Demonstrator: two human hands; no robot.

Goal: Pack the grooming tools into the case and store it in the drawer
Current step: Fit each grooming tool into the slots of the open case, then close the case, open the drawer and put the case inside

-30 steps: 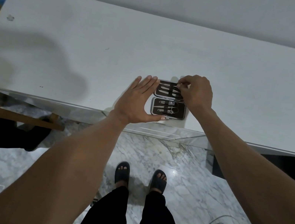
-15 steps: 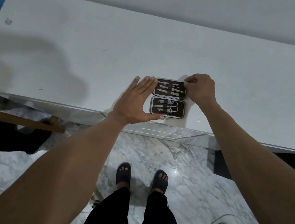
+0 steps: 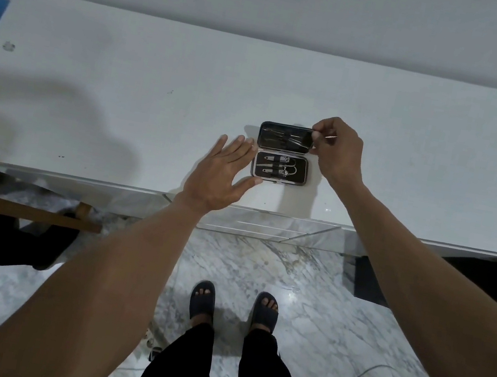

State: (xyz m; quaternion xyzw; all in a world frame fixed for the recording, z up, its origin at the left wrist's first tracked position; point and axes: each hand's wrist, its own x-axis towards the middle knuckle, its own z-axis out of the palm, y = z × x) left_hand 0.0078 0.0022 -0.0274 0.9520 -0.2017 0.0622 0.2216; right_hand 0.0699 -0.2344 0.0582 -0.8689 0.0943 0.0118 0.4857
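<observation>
While the flat left hand (image 3: pixel 222 173) steadies the case (image 3: pixel 282 153), the right hand (image 3: pixel 337 147) pinches its lid

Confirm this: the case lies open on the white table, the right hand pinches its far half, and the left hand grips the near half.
Not quite. In the head view the left hand lies open beside the case on the white table, gripping nothing. The right hand does pinch the far half.

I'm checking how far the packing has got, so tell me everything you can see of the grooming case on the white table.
The grooming case is a small dark rectangular clamshell lying open near the table's front edge. Its near half lies flat, with metal tools seated in a dark lining, among them what look like nail clippers. Its far half is tilted up, its tools dim. The right hand pinches that half's right corner; the left hand lies open against the case's left side.
</observation>
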